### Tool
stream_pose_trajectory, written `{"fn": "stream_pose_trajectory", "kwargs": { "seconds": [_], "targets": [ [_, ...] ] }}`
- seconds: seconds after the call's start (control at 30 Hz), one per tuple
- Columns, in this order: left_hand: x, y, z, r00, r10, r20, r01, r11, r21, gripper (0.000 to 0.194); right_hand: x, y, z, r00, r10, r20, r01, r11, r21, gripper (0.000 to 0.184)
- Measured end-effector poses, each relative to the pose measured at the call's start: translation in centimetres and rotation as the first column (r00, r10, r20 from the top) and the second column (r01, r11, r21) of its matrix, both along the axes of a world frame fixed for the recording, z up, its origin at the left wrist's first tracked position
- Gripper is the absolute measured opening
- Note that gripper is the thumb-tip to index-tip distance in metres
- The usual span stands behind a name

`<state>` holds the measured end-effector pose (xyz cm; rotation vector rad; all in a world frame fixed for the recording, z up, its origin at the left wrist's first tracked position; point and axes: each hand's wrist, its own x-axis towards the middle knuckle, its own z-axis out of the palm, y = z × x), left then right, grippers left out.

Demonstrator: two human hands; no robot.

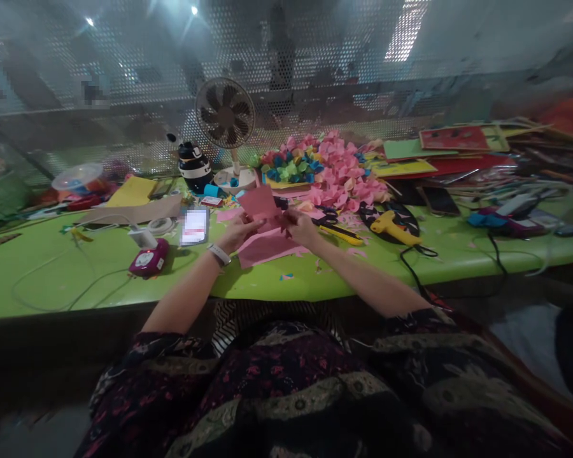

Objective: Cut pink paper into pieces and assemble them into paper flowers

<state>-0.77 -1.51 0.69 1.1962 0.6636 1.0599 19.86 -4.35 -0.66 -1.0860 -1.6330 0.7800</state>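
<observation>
My left hand (241, 231) grips a small pink paper piece (258, 203) by its lower left edge, thumb on top. At the piece's right edge my right hand (300, 227) is closed, its fingertips pinching the paper. Both hands are held just above the table. Below them lies a larger pink paper sheet (262, 248). To the right of my right hand are dark-handled scissors (332, 217) and a yellow cutter knife (344, 234). A dark object behind the held paper is partly hidden and I cannot make it out.
Pink paper flowers (337, 168) are heaped at the back, beside blue and green ones (293, 166). A fan (226, 114) and a black flask (194, 166) stand behind. A yellow glue gun (394, 228) lies right; a phone (193, 226) and purple extension socket (148, 259) lie left.
</observation>
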Motion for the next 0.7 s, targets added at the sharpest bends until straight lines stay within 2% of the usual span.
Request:
{"fn": "stream_pose_trajectory", "kwargs": {
  "seconds": [0.23,0.33,0.43,0.6,0.7],
  "targets": [
    [0.43,-0.04,-0.3,0.999,-0.004,-0.051,0.006,0.999,0.036,0.034,-0.06,-0.72,0.67,0.989,-0.056,0.139,0.053,0.998,0.02,0.061],
    [0.38,-0.07,-0.24,0.996,-0.016,-0.092,0.02,0.999,0.042,0.028,-0.17,-0.81,0.88,0.982,-0.092,0.164,0.079,0.993,0.085,0.064],
    [0.29,-0.14,-0.21,0.994,-0.053,-0.1,0.056,0.998,0.03,0.032,-0.22,-0.91,1.01,0.977,-0.115,0.177,0.092,0.986,0.136,0.065],
    [0.32,-0.2,-0.25,0.994,-0.068,-0.089,0.071,0.997,0.03,0.041,-0.12,-0.76,0.78,0.99,-0.116,0.079,0.11,0.991,0.082,0.065],
    [0.35,-0.2,-0.15,0.994,-0.076,-0.082,0.079,0.996,0.028,0.042,-0.01,-0.59,0.59,0.995,-0.099,-0.013,0.099,0.995,-0.014,0.063]
  ]
}}
